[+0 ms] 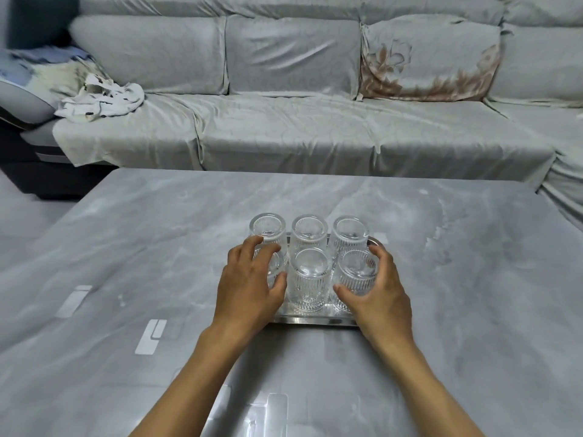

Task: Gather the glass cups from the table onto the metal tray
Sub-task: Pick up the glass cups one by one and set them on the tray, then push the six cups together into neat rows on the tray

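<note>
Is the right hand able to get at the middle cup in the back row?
Probably yes: the right hand wraps the front right cup, but nothing covers the middle back cup from above.

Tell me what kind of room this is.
Probably a home living room: a long grey fabric-covered sofa faces a low grey marble-look coffee table, with crumpled white clothing left on the seat.
</note>
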Action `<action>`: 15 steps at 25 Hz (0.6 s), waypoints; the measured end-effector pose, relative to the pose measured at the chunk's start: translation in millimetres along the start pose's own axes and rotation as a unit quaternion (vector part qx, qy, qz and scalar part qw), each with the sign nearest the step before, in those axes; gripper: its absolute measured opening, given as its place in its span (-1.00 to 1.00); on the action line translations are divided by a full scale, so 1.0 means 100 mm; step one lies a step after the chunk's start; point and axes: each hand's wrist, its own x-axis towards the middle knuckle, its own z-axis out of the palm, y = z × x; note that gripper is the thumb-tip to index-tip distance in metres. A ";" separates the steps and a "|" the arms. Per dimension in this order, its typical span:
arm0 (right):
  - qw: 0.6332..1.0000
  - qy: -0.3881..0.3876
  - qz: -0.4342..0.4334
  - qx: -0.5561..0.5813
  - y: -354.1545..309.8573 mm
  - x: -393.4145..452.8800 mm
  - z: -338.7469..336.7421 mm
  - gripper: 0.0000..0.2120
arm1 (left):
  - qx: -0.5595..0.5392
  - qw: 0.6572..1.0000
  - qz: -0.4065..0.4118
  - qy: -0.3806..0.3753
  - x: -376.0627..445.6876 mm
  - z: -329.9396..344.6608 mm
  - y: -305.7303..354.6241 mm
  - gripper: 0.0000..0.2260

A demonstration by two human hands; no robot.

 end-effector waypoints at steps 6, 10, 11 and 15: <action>1.000 -0.019 0.013 -0.013 0.02 -0.03 -0.01 -0.11 | -0.123 0.986 -0.087 -0.076 0.08 -0.17 -0.14 -0.20; 0.996 -0.042 0.059 0.051 0.05 -0.03 -0.05 -0.06 | -0.201 0.946 -0.202 -0.154 0.13 -0.21 -0.31 -0.17; 0.993 -0.051 0.078 0.069 0.05 -0.04 -0.05 -0.07 | -0.213 0.943 -0.203 -0.154 0.12 -0.19 -0.32 -0.22; 0.991 -0.059 0.092 0.072 0.04 -0.06 -0.05 -0.12 | -0.244 0.937 -0.197 -0.154 0.12 -0.13 -0.35 -0.33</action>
